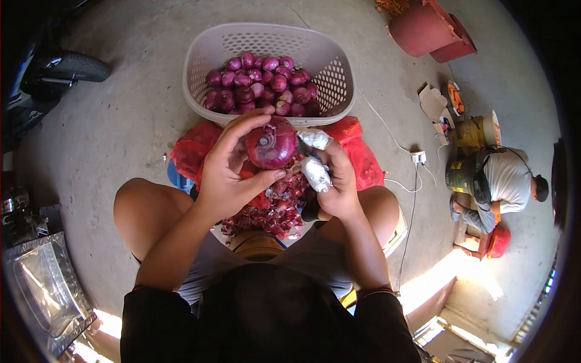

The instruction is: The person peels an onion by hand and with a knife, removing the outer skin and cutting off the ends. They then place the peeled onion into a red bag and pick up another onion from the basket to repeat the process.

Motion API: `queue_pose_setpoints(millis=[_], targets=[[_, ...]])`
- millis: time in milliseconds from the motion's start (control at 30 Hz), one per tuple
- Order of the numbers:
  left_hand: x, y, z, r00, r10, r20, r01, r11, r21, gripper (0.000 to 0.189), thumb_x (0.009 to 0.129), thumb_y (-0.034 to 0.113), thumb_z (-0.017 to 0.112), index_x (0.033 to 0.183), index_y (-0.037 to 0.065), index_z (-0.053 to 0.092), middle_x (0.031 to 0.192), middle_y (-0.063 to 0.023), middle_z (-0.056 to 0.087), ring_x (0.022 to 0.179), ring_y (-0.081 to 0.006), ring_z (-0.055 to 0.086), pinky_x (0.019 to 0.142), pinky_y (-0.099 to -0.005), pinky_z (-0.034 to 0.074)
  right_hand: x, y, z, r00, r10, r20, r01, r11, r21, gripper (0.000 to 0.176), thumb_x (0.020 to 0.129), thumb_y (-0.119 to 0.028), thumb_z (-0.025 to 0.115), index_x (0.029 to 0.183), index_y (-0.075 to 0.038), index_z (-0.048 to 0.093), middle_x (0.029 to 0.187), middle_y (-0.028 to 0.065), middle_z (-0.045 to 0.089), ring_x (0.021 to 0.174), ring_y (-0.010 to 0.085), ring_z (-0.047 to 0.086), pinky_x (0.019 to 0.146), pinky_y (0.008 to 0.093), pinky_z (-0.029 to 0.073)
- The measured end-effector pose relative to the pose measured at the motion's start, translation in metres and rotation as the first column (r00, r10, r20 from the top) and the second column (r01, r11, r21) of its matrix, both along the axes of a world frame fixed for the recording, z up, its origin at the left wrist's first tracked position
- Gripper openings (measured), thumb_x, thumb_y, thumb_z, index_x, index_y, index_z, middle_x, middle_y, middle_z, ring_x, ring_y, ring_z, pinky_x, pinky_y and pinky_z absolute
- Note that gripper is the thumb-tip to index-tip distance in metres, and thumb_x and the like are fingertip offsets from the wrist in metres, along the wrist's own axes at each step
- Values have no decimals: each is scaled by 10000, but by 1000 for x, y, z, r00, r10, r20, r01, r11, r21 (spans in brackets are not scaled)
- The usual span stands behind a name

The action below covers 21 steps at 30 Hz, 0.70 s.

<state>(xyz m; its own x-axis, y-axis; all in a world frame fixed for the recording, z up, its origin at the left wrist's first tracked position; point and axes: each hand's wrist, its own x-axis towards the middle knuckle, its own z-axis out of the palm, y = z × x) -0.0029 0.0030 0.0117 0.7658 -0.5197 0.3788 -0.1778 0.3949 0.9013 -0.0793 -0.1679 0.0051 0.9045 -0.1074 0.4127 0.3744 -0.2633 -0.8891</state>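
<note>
Between the thumb and fingers of my left hand [219, 172] sits a whole red onion [272, 143], raised in front of me. My right hand [342, 187] is at the onion's right side, with its thumb and forefinger wrapped in white-silver tape [316, 173]. Its other fingers are curled, and what they hold, if anything, is hidden. Below both hands lies a heap of red onion skins [275, 212] between my knees. Just beyond, a grey plastic basket [195, 75] holds many red onions [266, 85].
Red mesh bags [360, 154] lie against the basket's near side. A white cable runs to a power strip [418, 157] on the right. Another person [507, 181] sits there beside buckets [478, 131]. Red tubs [426, 30] stand far right; a wheel [82, 65] is at left.
</note>
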Motion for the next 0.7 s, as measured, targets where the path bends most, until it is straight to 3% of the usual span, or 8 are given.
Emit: queue_pose_setpoints(millis=[67,133,267,333,533,633,700], targets=[[-1,-1,1,1000,-16,-13,15,998,-63,648,685,-53,713,1256,-12,409,1353,-173,371,1251,-251,385,1028,-380,339,-1,0,-2,1000,0,-1,0,996,87,381,835,-8,591,1196,-26,469,924,70,616,761,117,593,660,247,468],[-1,0,2,999,25,28,-24,1000,-15,645,681,-60,709,1250,-6,411,1349,-172,376,1248,-252,389,1023,-378,347,-6,-1,-2,999,23,-37,-18,989,149,389,845,-17,587,1211,-29,456,920,56,608,752,104,574,654,239,459],[6,6,2,946,114,304,-177,966,188,650,665,-80,701,1244,8,419,1333,-172,392,1238,-254,402,1007,-371,365,-8,-4,-3,996,6,-90,-11,999,-52,447,780,-57,662,1187,-37,478,901,101,623,692,181,619,611,276,474],[4,6,4,940,120,319,-191,960,203,655,659,-87,696,1245,14,421,1324,-171,401,1230,-258,413,1003,-368,366,-8,-3,-4,995,-51,-83,34,979,-202,487,727,-82,705,1162,-36,492,923,163,621,683,273,641,606,313,491],[3,5,9,935,112,336,-201,949,242,641,650,-96,688,1229,15,438,1299,-161,435,1213,-254,433,1004,-360,360,-10,-13,4,981,-4,-192,-38,977,-212,467,711,-45,683,1141,-34,500,931,170,624,761,315,645,651,345,498],[2,4,12,916,129,381,-241,934,263,611,635,-68,689,1199,35,479,1258,-132,493,1165,-265,473,977,-364,374,-7,-12,2,997,-22,-67,5,968,-250,496,698,-20,674,1161,-33,495,942,178,627,797,325,645,672,352,497],[1,2,13,904,137,406,-260,928,266,596,628,-54,690,1184,46,499,1240,-118,519,1140,-271,493,962,-367,382,-5,-12,7,991,9,-132,-42,968,-246,518,702,-14,670,1185,-32,484,949,186,627,806,323,644,682,355,497]])
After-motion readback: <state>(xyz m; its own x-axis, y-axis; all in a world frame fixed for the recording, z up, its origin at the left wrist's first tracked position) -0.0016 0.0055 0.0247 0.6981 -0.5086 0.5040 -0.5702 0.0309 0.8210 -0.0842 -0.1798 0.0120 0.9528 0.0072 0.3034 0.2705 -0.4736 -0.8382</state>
